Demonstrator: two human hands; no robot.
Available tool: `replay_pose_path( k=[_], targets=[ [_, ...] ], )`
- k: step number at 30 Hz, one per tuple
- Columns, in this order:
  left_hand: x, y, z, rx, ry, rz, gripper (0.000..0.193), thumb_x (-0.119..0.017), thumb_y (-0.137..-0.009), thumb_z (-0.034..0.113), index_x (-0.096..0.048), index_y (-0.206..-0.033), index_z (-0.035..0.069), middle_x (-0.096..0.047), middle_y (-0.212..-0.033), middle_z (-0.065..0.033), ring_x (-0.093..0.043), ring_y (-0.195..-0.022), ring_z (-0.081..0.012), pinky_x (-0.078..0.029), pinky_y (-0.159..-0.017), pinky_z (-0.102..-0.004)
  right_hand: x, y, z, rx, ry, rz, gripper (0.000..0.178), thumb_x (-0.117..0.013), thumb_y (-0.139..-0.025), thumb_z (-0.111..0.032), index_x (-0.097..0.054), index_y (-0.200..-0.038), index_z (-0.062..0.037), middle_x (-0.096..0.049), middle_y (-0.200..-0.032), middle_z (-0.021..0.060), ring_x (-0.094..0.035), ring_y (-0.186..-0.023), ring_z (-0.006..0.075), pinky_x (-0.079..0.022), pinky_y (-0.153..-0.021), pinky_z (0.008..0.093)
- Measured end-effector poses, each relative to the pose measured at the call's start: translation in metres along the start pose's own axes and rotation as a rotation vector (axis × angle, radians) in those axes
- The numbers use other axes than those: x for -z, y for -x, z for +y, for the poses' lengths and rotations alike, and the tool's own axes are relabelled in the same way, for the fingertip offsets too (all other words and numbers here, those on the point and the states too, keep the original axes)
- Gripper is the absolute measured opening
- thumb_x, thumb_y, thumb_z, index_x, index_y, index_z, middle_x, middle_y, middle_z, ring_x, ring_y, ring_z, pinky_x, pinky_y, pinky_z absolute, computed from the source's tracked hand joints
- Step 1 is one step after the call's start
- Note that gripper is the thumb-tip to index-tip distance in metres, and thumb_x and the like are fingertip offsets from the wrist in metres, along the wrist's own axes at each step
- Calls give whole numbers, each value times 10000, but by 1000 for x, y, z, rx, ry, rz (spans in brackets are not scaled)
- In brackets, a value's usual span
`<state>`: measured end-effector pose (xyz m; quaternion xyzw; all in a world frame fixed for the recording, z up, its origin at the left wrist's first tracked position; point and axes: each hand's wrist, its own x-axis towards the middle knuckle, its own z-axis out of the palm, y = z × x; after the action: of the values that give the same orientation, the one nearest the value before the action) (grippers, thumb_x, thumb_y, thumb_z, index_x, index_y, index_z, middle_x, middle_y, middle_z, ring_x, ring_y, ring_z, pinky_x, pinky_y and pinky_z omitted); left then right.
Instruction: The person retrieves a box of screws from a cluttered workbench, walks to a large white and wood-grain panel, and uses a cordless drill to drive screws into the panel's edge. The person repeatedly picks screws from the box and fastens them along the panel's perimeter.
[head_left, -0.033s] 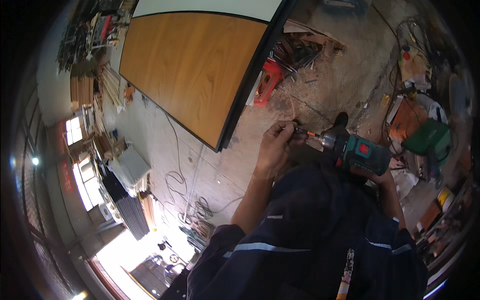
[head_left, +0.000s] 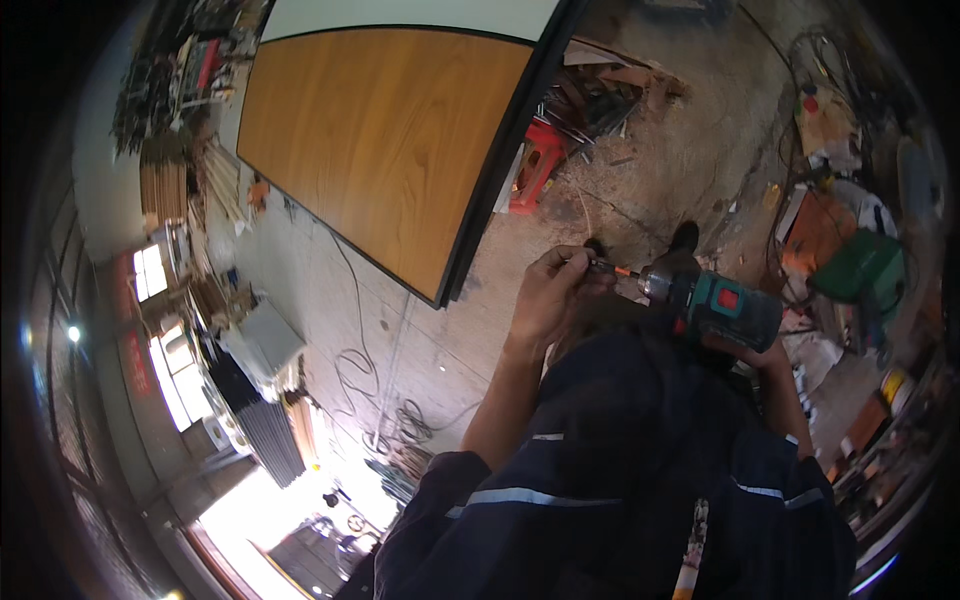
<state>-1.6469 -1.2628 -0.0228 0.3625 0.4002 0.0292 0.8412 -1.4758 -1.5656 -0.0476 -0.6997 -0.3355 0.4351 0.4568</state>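
Note:
A green and black cordless drill (head_left: 725, 305) lies sideways in front of my body, its chuck pointing left. My right hand (head_left: 745, 352) is wrapped around it from below, most of the fingers hidden under its body. From the chuck a thin driver bit (head_left: 625, 272) with an orange band reaches toward my left hand (head_left: 552, 290). The fingers of that hand are pinched together at the bit's tip, on something small and dark that I cannot make out. Beyond my left hand stands a large wood-grain panel (head_left: 385, 150) with a black edge frame.
Past the panel's edge are a red plastic stool (head_left: 538, 165) and a heap of scraps and metal pieces (head_left: 590, 100). At the right lie a green case (head_left: 858, 268) and cables. Looped cable (head_left: 355, 370) lies on the floor at left. A cigarette (head_left: 690, 550) shows at the lower edge.
The view has shifted very slightly. Both hands and the drill keep almost the same position.

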Motion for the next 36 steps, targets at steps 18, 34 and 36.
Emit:
replay_pose_path(
  k=[18,34,36],
  targets=[
    [128,-7,8,107,-131,74,326,-534,-1082,291,-608,-1165,-15,-665,-926,-116,-635,-778,-221,-505,-695,-320,-217,-22,21,133,-873,211,648,-820,-857,-248,-587,-1404,8,-659,-1353,179,-660,-1199,249,-491,-1067,377],
    [91,-38,27,-395,-181,141,376,-425,-1124,311,-599,-1280,16,-699,-1113,-105,-663,-1002,-219,-542,-916,-401,-221,-101,13,428,-385,419,481,-816,-848,-154,-652,-1271,6,-686,-1241,175,-689,-1093,255,-540,-961,365],
    [87,-40,28,-392,-180,141,374,-429,-1123,317,-598,-1282,23,-701,-1109,-105,-664,-997,-219,-542,-915,-404,-231,-97,25,454,-247,447,501,-844,-834,-167,-658,-1273,-12,-680,-1252,170,-686,-1093,258,-540,-957,376]
  ],
)
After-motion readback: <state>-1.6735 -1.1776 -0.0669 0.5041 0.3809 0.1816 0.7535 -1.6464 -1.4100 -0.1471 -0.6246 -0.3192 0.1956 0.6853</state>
